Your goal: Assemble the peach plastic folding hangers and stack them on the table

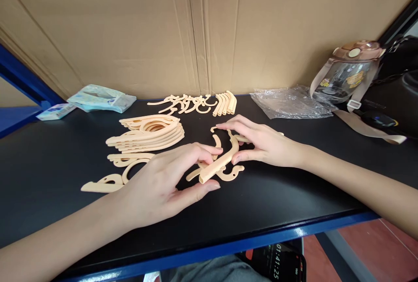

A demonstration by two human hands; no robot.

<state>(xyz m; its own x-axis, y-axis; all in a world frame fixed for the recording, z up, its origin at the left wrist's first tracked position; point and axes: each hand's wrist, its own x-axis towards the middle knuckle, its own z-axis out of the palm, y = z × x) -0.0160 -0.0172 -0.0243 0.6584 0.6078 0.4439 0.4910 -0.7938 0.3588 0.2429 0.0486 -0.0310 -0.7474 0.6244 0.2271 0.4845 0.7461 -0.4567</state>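
Observation:
My left hand (173, 179) is closed around the lower end of a beige curved plastic piece (215, 165), thumb below and fingers above. The upper end of that piece is between the fingers and thumb of my right hand (261, 142). Beneath it, loose beige hook-shaped parts (231, 174) lie on the black table (277, 203), partly hidden by my fingers. To the left sits a stack of beige hanger-shaped pieces (146, 136). Nearer me, further pieces (106, 185) are partly covered by my left hand.
Small beige hooks (187, 104) and a row of short curved pieces (225, 103) lie at the back. Tissue packs (101, 98) are back left. Clear plastic bags (290, 102), a strapped bottle (349, 73) and a black bag (395, 103) stand right. A phone (277, 262) is below the edge.

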